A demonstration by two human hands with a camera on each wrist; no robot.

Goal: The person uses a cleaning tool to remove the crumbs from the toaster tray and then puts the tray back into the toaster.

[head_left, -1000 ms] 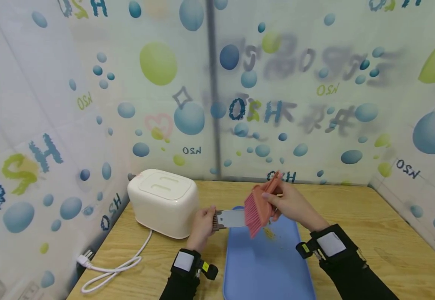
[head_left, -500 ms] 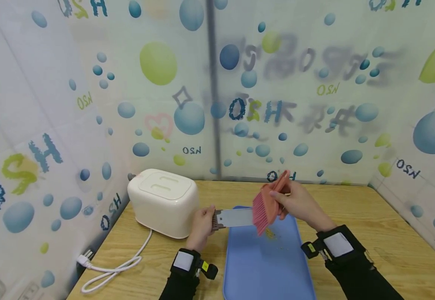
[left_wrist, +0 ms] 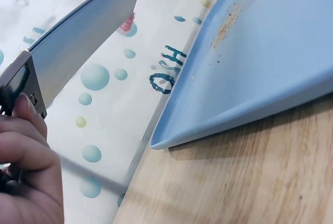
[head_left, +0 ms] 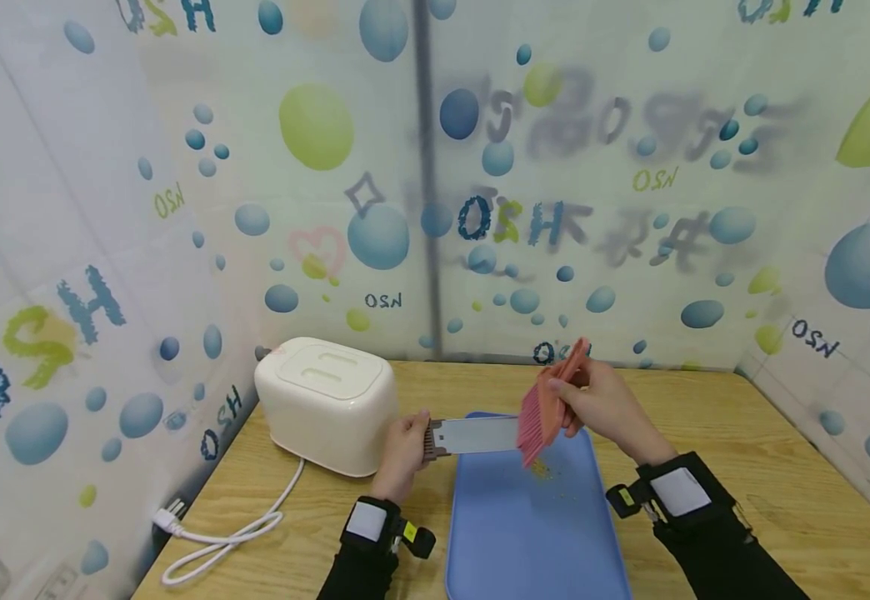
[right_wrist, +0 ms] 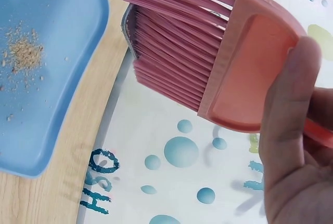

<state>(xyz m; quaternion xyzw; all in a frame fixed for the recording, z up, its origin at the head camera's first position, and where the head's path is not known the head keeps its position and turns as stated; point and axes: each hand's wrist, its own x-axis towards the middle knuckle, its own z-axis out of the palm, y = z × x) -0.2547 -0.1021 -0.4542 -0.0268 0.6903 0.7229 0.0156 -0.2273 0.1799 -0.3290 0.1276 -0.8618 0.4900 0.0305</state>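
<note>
left hand grasping the brown toothed end of a flat metal plate, which extends rightward, raised over the far part of a blue tray. right hand grasping a pink brush, its bristles overlapping the plate's right end. tan crumbs lie in the tray's far portion. a white appliance stands at left on the wooden table, its cord looped on the near side.
</note>
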